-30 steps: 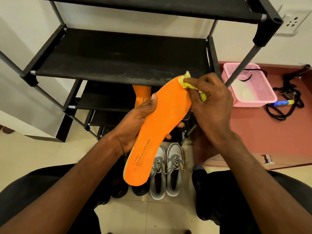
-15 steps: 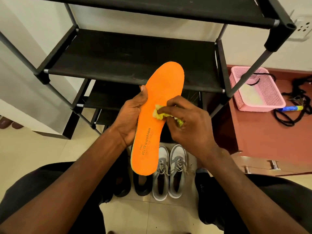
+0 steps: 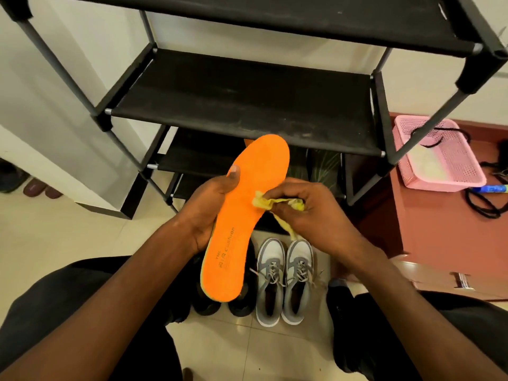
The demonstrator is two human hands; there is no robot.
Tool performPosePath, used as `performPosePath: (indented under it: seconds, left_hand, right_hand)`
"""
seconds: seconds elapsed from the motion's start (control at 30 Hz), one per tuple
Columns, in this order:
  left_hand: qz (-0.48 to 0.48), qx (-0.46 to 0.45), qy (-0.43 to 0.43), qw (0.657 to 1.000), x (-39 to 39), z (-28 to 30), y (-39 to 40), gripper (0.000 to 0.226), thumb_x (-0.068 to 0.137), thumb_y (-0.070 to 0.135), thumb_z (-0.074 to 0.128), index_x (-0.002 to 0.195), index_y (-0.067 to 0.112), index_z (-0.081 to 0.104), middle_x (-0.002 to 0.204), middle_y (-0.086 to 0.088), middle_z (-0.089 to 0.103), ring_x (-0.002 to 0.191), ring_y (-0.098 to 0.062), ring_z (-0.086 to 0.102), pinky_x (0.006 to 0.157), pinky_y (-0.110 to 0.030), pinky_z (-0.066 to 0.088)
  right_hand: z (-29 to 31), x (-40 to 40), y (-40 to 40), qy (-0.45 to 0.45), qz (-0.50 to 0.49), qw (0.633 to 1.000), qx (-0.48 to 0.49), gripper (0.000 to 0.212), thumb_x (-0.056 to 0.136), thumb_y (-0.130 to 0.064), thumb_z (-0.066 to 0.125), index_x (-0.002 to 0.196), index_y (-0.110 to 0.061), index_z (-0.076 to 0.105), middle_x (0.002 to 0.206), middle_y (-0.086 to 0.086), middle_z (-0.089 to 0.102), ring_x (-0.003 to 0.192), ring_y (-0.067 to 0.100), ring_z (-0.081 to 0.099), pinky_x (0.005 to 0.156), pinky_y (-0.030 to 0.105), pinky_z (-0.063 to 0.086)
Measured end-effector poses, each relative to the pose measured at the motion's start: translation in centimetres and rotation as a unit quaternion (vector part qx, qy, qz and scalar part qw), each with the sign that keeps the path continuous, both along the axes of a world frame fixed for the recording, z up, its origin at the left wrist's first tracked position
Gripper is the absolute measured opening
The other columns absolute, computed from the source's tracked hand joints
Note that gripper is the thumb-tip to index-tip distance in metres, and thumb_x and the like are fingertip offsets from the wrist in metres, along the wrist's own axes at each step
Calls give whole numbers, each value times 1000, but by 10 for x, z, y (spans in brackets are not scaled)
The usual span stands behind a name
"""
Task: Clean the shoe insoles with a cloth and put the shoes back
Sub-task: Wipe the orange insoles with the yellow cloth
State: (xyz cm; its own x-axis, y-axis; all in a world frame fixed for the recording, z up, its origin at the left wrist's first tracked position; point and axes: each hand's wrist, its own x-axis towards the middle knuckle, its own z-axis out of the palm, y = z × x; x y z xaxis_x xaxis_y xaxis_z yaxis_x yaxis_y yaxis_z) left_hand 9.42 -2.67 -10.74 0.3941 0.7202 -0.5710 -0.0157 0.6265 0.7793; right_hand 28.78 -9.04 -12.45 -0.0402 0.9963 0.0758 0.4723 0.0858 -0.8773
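The left hand (image 3: 211, 213) grips the orange insole (image 3: 247, 215) in front of the shoe rack (image 3: 242, 105), above the grey shoes (image 3: 284, 279). The right hand (image 3: 313, 213) pinches a yellow cloth (image 3: 264, 203) against it. Firm strokes along its length, with the insole braced, should wipe best.

Soft even indoor light, faint shadows; wide-angle bending at edges; slight softness throughout, no glare.

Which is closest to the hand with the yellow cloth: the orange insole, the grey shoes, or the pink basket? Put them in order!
From the right hand:
1. Orange insole, just to its left, touching the cloth.
2. Grey shoes, on the floor below.
3. Pink basket, far right on the cabinet.
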Motion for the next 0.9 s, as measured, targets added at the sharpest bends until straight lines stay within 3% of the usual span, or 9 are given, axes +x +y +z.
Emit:
performPosePath:
  seconds: [0.13, 0.23, 0.33, 0.43, 0.5, 0.6, 0.7, 0.8, 0.9]
  left_hand:
    - [50, -1, 56, 997, -29, -1, -6, 44, 104, 44, 50, 134, 12, 59, 105, -17, 77, 78, -29, 76, 56, -37, 61]
    - [118, -21, 46, 992, -40, -5, -6, 44, 105, 41, 51, 140, 14, 56, 109, -16, 76, 78, -29, 77, 54, -39, 61]
    - [151, -34, 42, 987, -44, -13, 2, 48, 106, 40, 49, 147, 13, 50, 126, -17, 69, 94, -33, 73, 65, -44, 59]
    - [170, -48, 31, 984, -43, -18, 14, 45, 107, 39, 50, 140, 8, 53, 125, -17, 69, 96, -33, 71, 69, -46, 57]
    - [181, -50, 31, 982, -41, -21, 22, 45, 106, 39, 51, 139, 8, 54, 126, -19, 69, 97, -35, 71, 73, -48, 58]
    - [200, -36, 42, 978, -43, -29, 33, 39, 105, 40, 54, 129, 10, 60, 120, -18, 71, 101, -36, 71, 84, -53, 57]
    - [185, -15, 80, 979, -47, -38, 37, 25, 102, 34, 61, 111, 12, 66, 113, -15, 73, 100, -34, 71, 90, -54, 56]
    - [147, 8, 126, 981, -48, -47, 37, 24, 99, 25, 66, 115, 7, 65, 115, -15, 72, 103, -32, 70, 96, -53, 55]
    - [122, 28, 163, 979, -47, -55, 38, 21, 99, 24, 65, 111, 8, 58, 104, -9, 67, 95, -28, 65, 85, -44, 56]
  right_hand:
    - [2, -4, 2, 117, -11, 986, -118, 14, 93, -9, 76, 102, -20, 79, 101, -8, 77, 88, 1, 69, 77, 18, 51]
    - [-1, -19, 1, 195, 6, 958, -210, 22, 89, -2, 77, 100, -20, 80, 103, -1, 80, 91, 10, 72, 81, 25, 55]
    - [-9, -40, 7, 212, 18, 938, -274, 22, 87, -3, 79, 103, -17, 81, 109, 6, 79, 102, 23, 73, 94, 41, 56]
    - [-18, -59, 17, 200, -5, 937, -286, 19, 86, -7, 81, 99, -21, 83, 109, 7, 79, 112, 32, 71, 101, 49, 53]
    - [-23, -68, 27, 207, -49, 935, -283, 18, 86, -6, 81, 91, -23, 83, 105, 8, 80, 107, 30, 73, 100, 48, 54]
    - [-28, -81, 41, 226, -95, 932, -266, 17, 88, -3, 78, 92, -19, 81, 99, 6, 80, 95, 22, 71, 84, 38, 54]
    - [-35, -89, 54, 236, -150, 926, -252, 18, 89, -3, 77, 84, -21, 77, 86, 0, 76, 83, 18, 65, 67, 27, 46]
    - [-39, -91, 71, 247, -212, 913, -244, 21, 89, -1, 75, 82, -21, 71, 82, -1, 70, 73, 15, 60, 62, 26, 42]
    - [-43, -88, 97, 238, -226, 916, -229, 15, 89, 0, 75, 94, -14, 72, 87, -2, 70, 72, 10, 59, 59, 25, 42]
